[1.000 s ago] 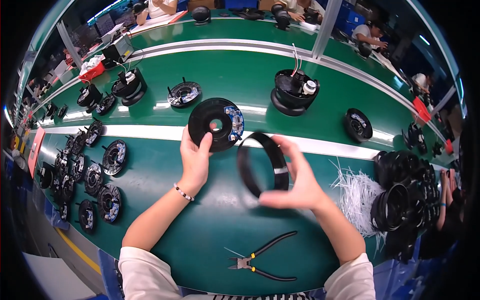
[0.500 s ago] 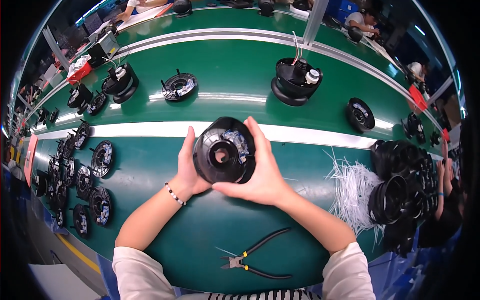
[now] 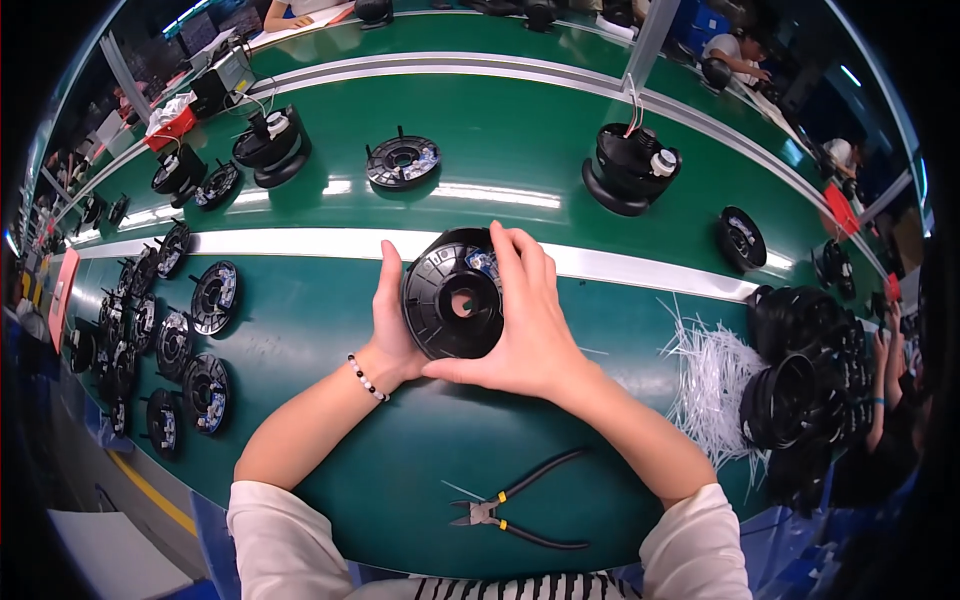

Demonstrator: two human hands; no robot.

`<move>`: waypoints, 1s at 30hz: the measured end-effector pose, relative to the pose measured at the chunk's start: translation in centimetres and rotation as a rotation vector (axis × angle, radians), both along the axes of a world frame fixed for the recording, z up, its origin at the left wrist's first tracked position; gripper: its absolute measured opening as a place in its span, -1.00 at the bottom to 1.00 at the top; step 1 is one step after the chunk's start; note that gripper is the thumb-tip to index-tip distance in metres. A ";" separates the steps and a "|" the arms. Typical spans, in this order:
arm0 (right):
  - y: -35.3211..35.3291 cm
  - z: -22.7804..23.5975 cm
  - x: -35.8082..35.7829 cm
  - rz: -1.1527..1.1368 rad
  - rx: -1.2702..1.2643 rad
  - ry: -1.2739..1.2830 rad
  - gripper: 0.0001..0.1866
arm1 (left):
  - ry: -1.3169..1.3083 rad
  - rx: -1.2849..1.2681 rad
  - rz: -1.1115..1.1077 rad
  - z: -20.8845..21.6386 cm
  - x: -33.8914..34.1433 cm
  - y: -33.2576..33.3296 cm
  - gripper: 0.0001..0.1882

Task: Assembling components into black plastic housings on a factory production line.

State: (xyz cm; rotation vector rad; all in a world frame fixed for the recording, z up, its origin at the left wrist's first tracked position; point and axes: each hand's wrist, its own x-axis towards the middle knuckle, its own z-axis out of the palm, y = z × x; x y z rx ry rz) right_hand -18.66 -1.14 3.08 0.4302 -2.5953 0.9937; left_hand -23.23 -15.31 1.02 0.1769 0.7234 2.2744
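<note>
Between my two hands, above the green table, is a round black plastic housing point(image 3: 432, 310) with a hole in its middle and a blue circuit board at its upper right. My left hand point(image 3: 390, 325) cups its left side, thumb pointing up. Across its right side wrap the fingers of my right hand point(image 3: 530, 320), with the thumb along the lower edge. Black-handled side cutters point(image 3: 485, 513) with yellow bands lie on the table nearer to me, jaws to the left. A thin white strip rests beside their jaws.
Several black discs with circuit boards point(image 3: 206, 393) lie at the left. White cable ties point(image 3: 705, 385) are heaped at the right beside stacked black rings point(image 3: 780, 400). Beyond a pale strip point(image 3: 330, 240), a green belt point(image 3: 480, 120) carries black bowl-shaped assemblies point(image 3: 630, 165). Other people sit beyond.
The black housing has turned in my hands, with the circuit board now more covered by my right fingers. On the far belt, the parts appear shifted rightward along with the whole view.
</note>
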 end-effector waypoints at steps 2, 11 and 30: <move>0.1 -0.2 -0.5 0.003 0.044 -0.002 0.26 | -0.008 -0.013 0.029 0.0 0.1 0.1 -0.10; -1.9 -1.7 -0.5 -0.174 -0.167 0.072 0.31 | 0.063 0.068 0.156 -0.3 -0.4 0.2 -0.47; 7.5 -0.2 2.5 -0.073 0.212 0.370 -0.34 | 0.031 -0.366 -0.096 -0.1 -5.2 7.4 -0.56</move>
